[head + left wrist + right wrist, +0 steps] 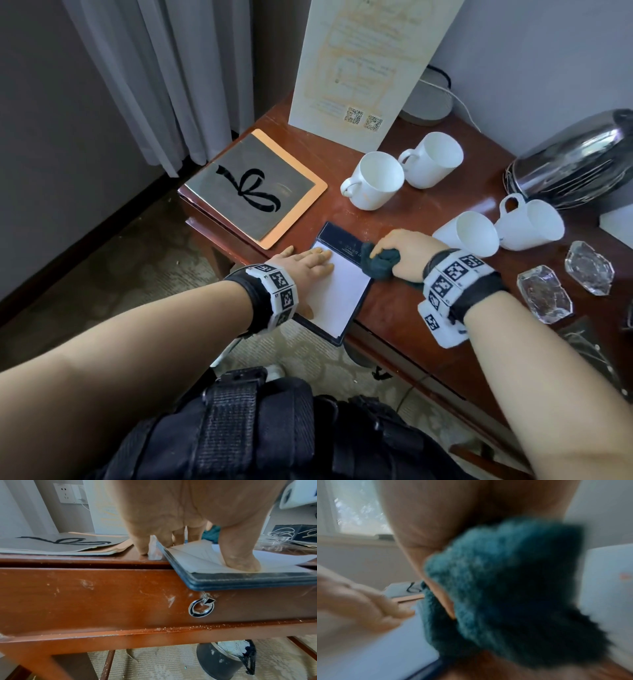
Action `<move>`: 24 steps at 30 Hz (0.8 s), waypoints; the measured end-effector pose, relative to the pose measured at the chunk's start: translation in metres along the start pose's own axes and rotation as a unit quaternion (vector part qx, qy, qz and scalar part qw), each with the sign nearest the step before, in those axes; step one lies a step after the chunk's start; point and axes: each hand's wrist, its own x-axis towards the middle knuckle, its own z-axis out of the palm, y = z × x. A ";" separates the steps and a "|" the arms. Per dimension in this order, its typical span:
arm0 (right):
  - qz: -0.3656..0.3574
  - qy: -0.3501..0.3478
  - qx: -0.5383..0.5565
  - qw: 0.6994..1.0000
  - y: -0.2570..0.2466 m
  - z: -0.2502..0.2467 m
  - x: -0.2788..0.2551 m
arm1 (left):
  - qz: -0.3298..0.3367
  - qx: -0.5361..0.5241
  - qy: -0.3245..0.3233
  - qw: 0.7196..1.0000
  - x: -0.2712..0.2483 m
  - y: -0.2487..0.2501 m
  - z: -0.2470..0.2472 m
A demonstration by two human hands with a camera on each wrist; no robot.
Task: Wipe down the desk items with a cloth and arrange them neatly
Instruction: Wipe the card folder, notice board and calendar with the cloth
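A dark blue notepad holder (339,236) with white paper (337,294) lies at the desk's front edge, one corner hanging over it. My left hand (310,262) lies flat on the paper with straight fingers and presses it down; the thumb (240,559) pins the sheet. My right hand (404,246) grips a bunched teal cloth (378,262) against the holder's right edge. In the blurred right wrist view the cloth (505,588) fills the middle. Several white mugs (375,180) stand or lie tipped behind the hands.
A grey folder with a black ribbon mark (253,186) lies at the left. A tall white card (363,65) stands at the back. A steel kettle (575,164) and glass dishes (544,294) sit at the right. A bin (226,658) stands under the desk (404,311).
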 end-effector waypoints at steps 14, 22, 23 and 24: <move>0.064 -0.001 -0.002 0.998 0.013 0.015 -0.015 | -0.011 0.000 -0.001 1.000 0.002 0.002 0.000; -0.029 0.143 0.063 0.987 -0.035 0.015 0.014 | -0.015 0.006 0.000 1.000 0.000 0.006 -0.001; -0.028 0.140 0.047 0.989 -0.037 0.022 0.013 | -0.017 0.006 0.000 1.000 0.000 0.006 -0.001; -0.021 0.140 0.036 0.989 -0.034 0.027 0.011 | -0.019 0.006 0.001 1.000 0.000 0.006 -0.001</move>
